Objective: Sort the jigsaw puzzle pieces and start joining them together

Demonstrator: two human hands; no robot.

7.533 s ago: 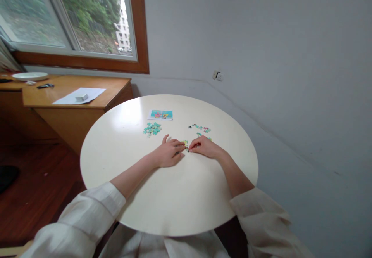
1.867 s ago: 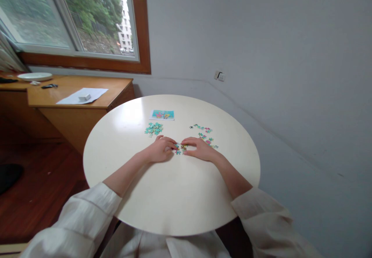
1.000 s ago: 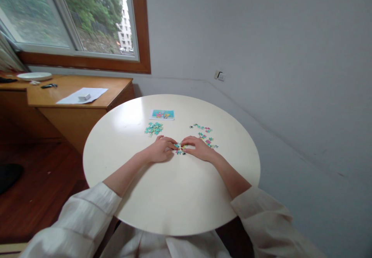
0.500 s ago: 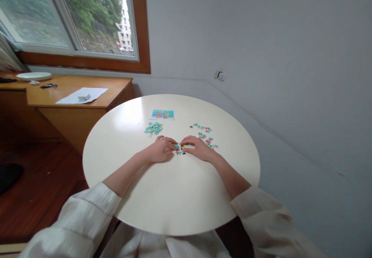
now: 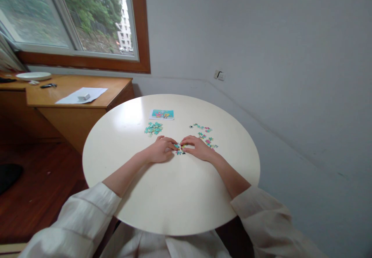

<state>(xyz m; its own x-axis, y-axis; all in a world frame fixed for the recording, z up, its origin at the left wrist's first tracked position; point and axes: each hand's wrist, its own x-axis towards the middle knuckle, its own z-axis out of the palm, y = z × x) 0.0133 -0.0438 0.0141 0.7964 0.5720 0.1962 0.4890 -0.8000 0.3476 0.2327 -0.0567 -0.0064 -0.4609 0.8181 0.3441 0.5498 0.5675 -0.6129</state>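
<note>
On the round cream table (image 5: 174, 196) my left hand (image 5: 159, 149) and my right hand (image 5: 197, 148) rest knuckles-up, fingertips meeting over a small cluster of joined puzzle pieces (image 5: 179, 149). Both hands have curled fingers pressing or pinching these pieces. A pile of teal pieces (image 5: 153, 128) lies just beyond my left hand. Scattered teal and pink pieces (image 5: 205, 134) lie beyond my right hand. A small reference picture card (image 5: 161, 114) sits farther back.
A wooden desk (image 5: 69, 99) stands at the left under a window, with a white sheet, a small box (image 5: 83, 96) and a white plate (image 5: 31, 76) on it. Grey walls close in behind and to the right, with a socket (image 5: 218, 75).
Over the last seconds both hands shifted slightly left and closed in on the joined pieces; in the last second they have hardly moved.
</note>
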